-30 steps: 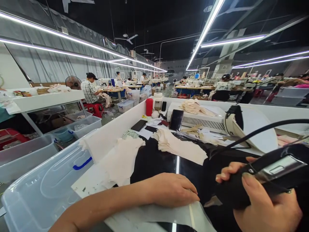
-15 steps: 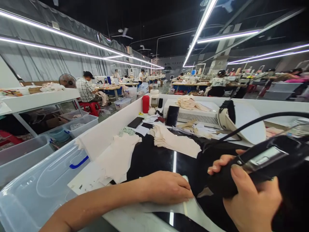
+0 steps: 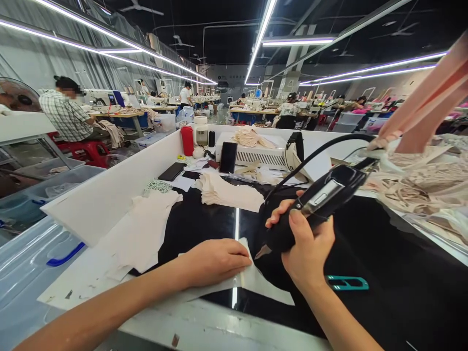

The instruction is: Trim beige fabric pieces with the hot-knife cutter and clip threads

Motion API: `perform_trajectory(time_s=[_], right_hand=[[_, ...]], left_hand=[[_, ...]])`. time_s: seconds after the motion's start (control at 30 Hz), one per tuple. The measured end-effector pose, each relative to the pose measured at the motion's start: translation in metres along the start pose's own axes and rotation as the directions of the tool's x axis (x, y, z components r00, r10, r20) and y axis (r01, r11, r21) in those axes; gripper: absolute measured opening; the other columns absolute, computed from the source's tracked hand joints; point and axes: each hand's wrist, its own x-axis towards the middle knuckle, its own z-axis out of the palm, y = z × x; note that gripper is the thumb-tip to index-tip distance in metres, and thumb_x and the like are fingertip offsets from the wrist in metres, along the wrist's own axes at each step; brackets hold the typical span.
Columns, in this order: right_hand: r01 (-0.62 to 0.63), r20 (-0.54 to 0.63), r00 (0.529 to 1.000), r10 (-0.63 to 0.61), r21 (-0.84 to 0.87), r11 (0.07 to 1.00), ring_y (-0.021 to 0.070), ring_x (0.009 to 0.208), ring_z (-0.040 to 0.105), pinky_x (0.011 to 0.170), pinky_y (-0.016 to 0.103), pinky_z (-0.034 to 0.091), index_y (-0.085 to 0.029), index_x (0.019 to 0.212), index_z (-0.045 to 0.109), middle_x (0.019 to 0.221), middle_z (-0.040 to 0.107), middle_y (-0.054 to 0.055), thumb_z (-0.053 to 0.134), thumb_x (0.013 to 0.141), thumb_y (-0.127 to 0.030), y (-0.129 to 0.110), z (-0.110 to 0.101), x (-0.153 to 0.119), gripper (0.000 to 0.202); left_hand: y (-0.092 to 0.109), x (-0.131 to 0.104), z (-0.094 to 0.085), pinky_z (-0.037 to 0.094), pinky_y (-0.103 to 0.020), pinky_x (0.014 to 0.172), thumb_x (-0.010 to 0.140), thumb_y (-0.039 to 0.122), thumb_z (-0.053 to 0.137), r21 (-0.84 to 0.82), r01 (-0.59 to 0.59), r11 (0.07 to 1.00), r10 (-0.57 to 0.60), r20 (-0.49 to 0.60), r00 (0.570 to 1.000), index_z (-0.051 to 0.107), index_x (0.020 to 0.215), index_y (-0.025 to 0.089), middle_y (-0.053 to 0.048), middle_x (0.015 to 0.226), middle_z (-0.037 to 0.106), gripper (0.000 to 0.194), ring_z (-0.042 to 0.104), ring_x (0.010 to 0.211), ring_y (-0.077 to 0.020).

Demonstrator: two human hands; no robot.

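My right hand (image 3: pixel 307 239) is wrapped round a black corded hand-held tool (image 3: pixel 325 195) with a silver panel, its thumb on the near side. The tool is tilted, its cable end up to the right, over the black table surface. My left hand (image 3: pixel 219 261) lies palm down, fingers together and fairly flat, on a thin pale cut piece (image 3: pixel 268 285). Part of this piece is hidden under the hand. A small beige scrap (image 3: pixel 262 251) is between the hands. Right of my right wrist lies a teal thread snipper (image 3: pixel 347 282).
Stacked pale fabric pieces (image 3: pixel 230 192) lie ahead, with more pale pieces (image 3: pixel 146 224) at left. Phones (image 3: pixel 228 157), a red bottle (image 3: pixel 186 141) and a white vented box (image 3: pixel 256 153) stand behind. Pink straps (image 3: pixel 413 180) heap at right. A plastic bin (image 3: pixel 29 287) is at left; people sit beyond.
The view has swung right and the scene has shifted left, bringing the teal snipper and pink straps into sight. Both hands keep their places on the piece and the tool.
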Motion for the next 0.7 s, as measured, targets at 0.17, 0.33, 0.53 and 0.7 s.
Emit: perform_trajectory(time_s=[0.17,0.33,0.53,0.7], right_hand=[[-0.003,0.016,1.000,0.003,-0.026,1.000,0.0129,0.063,0.062,0.060,0.030,0.055,-0.027,0.112,0.061,0.082,0.067,-0.004,0.078,0.088,-0.035,0.0032,0.0004,-0.0014,0.031],[0.000,0.023,1.000,0.001,-0.023,1.000,0.0126,0.063,0.062,0.061,0.030,0.055,-0.028,0.111,0.061,0.082,0.067,-0.005,0.078,0.088,-0.034,0.0059,0.0009,-0.0025,0.030],[-0.011,0.035,0.999,0.012,-0.039,0.999,0.0127,0.064,0.062,0.061,0.030,0.055,-0.028,0.111,0.060,0.084,0.066,-0.005,0.078,0.088,-0.034,0.0068,0.0009,-0.0051,0.029],[-0.017,0.037,0.999,0.018,-0.045,0.999,0.0131,0.064,0.063,0.060,0.031,0.056,-0.028,0.110,0.060,0.083,0.066,-0.004,0.077,0.089,-0.033,0.0021,0.0009,-0.0050,0.028]], left_hand=[[-0.0001,-0.0008,-0.0006,0.056,-0.028,0.098,0.109,0.025,0.048,-0.027,0.010,1.000,-0.010,0.007,1.000,0.071,0.120,0.016,-0.008,0.121,0.071,0.027,0.070,0.106,-0.0186],[0.0020,-0.0004,-0.0027,0.056,-0.028,0.097,0.109,0.023,0.047,-0.027,0.001,1.000,-0.002,-0.005,1.000,0.071,0.119,0.015,-0.009,0.119,0.071,0.027,0.070,0.106,-0.0187],[0.0022,-0.0004,-0.0044,0.056,-0.027,0.095,0.107,0.019,0.048,-0.008,-0.005,1.000,0.005,0.021,1.000,0.070,0.119,0.016,-0.009,0.121,0.071,0.025,0.070,0.107,-0.0194],[0.0032,-0.0018,-0.0067,0.055,-0.027,0.094,0.104,0.015,0.051,-0.005,0.009,1.000,-0.009,0.065,0.998,0.069,0.121,0.019,-0.007,0.124,0.069,0.025,0.069,0.109,-0.0197]])
